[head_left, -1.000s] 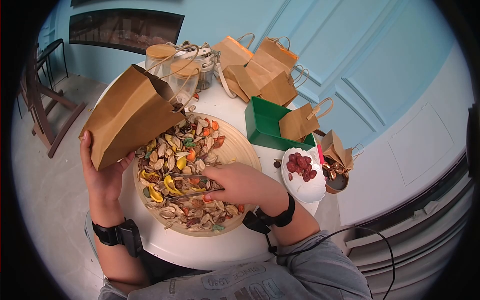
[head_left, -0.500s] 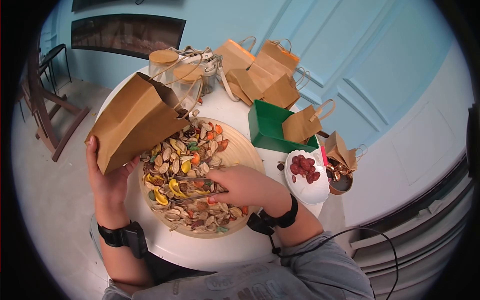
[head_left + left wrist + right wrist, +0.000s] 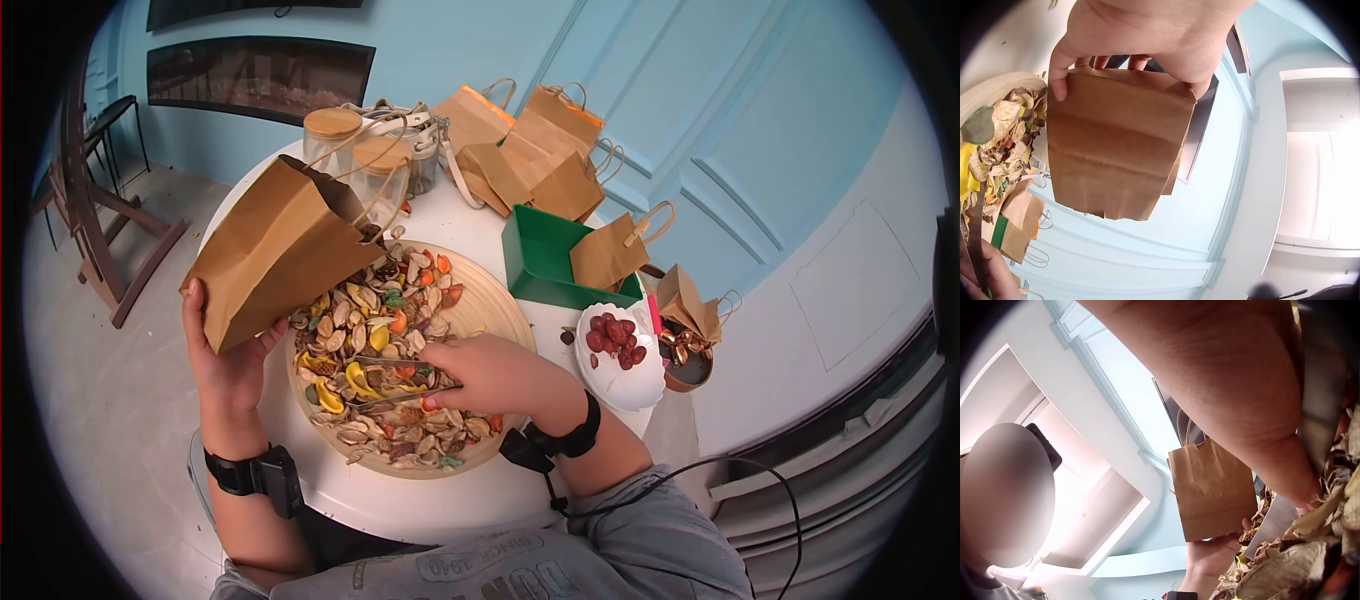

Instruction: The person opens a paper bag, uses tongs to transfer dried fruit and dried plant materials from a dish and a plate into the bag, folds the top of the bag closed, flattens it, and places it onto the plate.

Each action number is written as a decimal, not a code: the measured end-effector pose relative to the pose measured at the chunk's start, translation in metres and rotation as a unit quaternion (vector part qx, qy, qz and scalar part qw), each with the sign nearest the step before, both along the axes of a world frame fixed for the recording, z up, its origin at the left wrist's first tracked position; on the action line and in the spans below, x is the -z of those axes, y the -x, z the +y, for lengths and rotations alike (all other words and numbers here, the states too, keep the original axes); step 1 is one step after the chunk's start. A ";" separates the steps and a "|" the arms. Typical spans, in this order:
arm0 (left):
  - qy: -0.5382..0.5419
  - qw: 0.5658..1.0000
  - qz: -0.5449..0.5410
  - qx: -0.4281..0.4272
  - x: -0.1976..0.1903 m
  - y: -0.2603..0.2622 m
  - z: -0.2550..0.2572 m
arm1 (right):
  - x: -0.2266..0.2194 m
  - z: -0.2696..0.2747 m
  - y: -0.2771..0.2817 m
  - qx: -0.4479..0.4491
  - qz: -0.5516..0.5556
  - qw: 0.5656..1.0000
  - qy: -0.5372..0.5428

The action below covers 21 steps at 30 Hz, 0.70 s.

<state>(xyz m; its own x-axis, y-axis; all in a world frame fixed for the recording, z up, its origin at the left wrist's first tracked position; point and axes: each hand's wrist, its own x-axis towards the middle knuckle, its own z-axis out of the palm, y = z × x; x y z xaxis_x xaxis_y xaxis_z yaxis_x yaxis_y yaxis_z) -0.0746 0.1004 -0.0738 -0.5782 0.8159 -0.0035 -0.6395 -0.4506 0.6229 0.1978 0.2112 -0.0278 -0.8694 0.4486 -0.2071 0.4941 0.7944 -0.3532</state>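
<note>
Tilted bag [image 3: 285, 255] (brown paper), tongs [image 3: 392, 399] amid potpourri [image 3: 385, 325]

Pinkish-white glare on the ceiling [image 3: 1079, 475], soft light elsewhere, fisheye bending, dark corners.

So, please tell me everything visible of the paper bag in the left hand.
The paper bag, brown and creased, has cord handles at its open mouth. It is tilted over the left part of the round tray, mouth away from the person. The left hand grips its base end; dark pieces show at the mouth.
</note>
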 end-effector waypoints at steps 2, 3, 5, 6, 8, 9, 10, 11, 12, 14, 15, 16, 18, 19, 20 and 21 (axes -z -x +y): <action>0.007 1.000 -0.005 -0.004 -0.002 -0.001 0.000 | 0.000 0.000 0.000 -0.008 0.004 1.000 -0.002; 0.007 1.000 -0.005 -0.004 -0.002 -0.001 0.000 | 0.000 0.001 0.000 -0.007 0.004 1.000 -0.002; 0.006 1.000 -0.004 -0.004 -0.002 -0.001 0.000 | 0.000 0.001 0.000 -0.006 0.000 1.000 0.002; 0.006 1.000 -0.004 -0.004 -0.002 -0.001 0.000 | 0.000 0.001 0.000 -0.006 0.000 1.000 0.002; 0.006 1.000 0.000 -0.006 -0.003 -0.002 0.000 | 0.000 0.001 0.000 -0.009 0.001 1.000 0.001; 0.006 1.000 -0.001 -0.006 -0.002 -0.002 0.000 | 0.000 0.001 0.000 -0.009 0.000 1.000 0.001; 0.006 1.000 -0.001 -0.005 -0.002 -0.001 0.000 | 0.000 0.001 0.000 -0.008 -0.001 1.000 0.000; 0.005 1.000 -0.001 -0.004 -0.001 0.000 0.000 | 0.000 0.001 0.000 -0.007 -0.002 1.000 -0.002; 0.005 1.000 -0.001 -0.004 -0.001 0.000 0.000 | 0.001 0.001 0.000 -0.007 -0.002 1.000 -0.002; 0.005 1.000 -0.003 -0.002 -0.001 0.000 0.000 | 0.001 0.001 0.000 -0.009 0.004 1.000 -0.002; 0.005 1.000 -0.003 -0.002 -0.001 0.000 0.000 | 0.002 0.002 0.000 -0.010 0.004 1.000 -0.002; 0.004 1.000 -0.003 -0.001 -0.001 0.000 0.000 | 0.004 0.003 -0.001 -0.013 0.010 1.000 -0.004; 0.003 1.000 -0.003 0.000 -0.001 0.000 0.000 | 0.005 0.003 -0.001 -0.016 0.017 1.000 -0.007; 0.003 1.000 -0.001 0.001 0.000 0.000 0.000 | 0.004 0.003 -0.001 -0.013 0.016 1.000 -0.003; 0.002 1.000 0.001 0.002 0.000 0.000 -0.001 | 0.003 0.002 -0.001 -0.011 0.015 1.000 0.001; 0.003 1.000 0.001 0.002 0.000 0.000 0.000 | 0.002 0.002 0.000 -0.011 0.015 1.000 0.001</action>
<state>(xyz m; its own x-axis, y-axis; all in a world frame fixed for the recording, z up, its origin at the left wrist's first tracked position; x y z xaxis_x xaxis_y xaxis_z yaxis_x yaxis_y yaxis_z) -0.0748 0.0999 -0.0736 -0.5757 0.8176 -0.0060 -0.6391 -0.4454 0.6270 0.1981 0.2130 -0.0300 -0.8849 0.4286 -0.1822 0.4656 0.8048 -0.3683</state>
